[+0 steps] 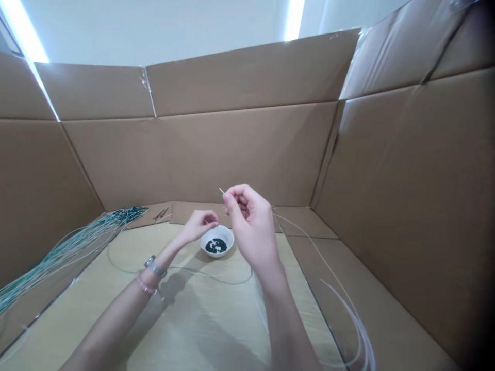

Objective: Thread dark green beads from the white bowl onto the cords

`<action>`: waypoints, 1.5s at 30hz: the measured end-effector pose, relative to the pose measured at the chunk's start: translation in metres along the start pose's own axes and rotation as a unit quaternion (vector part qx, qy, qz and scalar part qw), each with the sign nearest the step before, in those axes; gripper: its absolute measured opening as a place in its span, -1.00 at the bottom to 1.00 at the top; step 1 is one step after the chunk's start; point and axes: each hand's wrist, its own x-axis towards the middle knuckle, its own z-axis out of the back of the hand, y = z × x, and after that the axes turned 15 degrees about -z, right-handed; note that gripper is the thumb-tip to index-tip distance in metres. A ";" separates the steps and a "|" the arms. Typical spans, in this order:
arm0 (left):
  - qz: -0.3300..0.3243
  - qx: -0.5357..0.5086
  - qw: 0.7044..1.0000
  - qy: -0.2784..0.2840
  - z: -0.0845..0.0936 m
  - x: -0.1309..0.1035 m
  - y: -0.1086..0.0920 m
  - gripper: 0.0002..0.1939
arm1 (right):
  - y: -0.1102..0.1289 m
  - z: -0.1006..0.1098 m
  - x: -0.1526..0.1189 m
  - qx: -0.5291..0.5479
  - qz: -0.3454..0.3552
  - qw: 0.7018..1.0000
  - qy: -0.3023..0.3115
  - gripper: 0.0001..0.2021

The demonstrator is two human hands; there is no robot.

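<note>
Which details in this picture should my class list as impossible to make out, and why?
All in the head view:
1. Left hand: curled fingers hide whether it holds anything.
2. Thin strand: the right hand hides most of what it pinches.
3. Dark pieces in the white bowl: too small to tell their shape.
4. Green and white strands: cut off by the left edge.
5. Small brown object: too small and blurred to identify.

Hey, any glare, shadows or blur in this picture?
Head view: overhead lights glare white; upper right cardboard wall shines; shadow lies beside the left forearm on the yellow surface; right edge is dark; strand tip at the right hand looks soft.
</note>
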 end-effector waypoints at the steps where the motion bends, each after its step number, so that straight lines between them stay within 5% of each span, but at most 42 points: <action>1: -0.006 -0.032 0.999 -0.040 0.006 -0.003 -0.007 -0.70 | 0.001 -0.001 -0.001 -0.013 -0.001 1.000 0.009 -0.85; 5: -0.046 -0.156 0.965 -0.207 0.029 -0.025 -0.051 -0.72 | 0.009 -0.008 -0.013 -0.074 0.026 0.997 0.015 -0.85; 10: -0.092 -0.280 0.909 -0.295 0.040 -0.049 -0.103 -0.81 | 0.021 -0.020 -0.032 -0.121 0.122 0.985 -0.016 -0.87; 13: -0.107 -0.378 0.874 -0.285 0.042 -0.053 -0.118 -0.86 | 0.022 -0.027 -0.042 -0.110 0.180 0.977 -0.010 -0.90; 18: -0.121 -0.430 0.863 -0.238 0.043 -0.053 -0.129 -0.91 | 0.022 -0.035 -0.051 -0.098 0.229 0.968 0.008 -0.93; 33: -0.136 -0.383 0.882 -0.240 0.043 -0.057 -0.127 -0.95 | 0.027 -0.036 -0.054 -0.107 0.224 0.969 0.006 -0.92; 45: -0.062 -0.554 0.801 -0.219 0.037 -0.053 -0.131 -0.90 | 0.031 -0.035 -0.053 -0.078 0.189 0.979 0.008 -0.89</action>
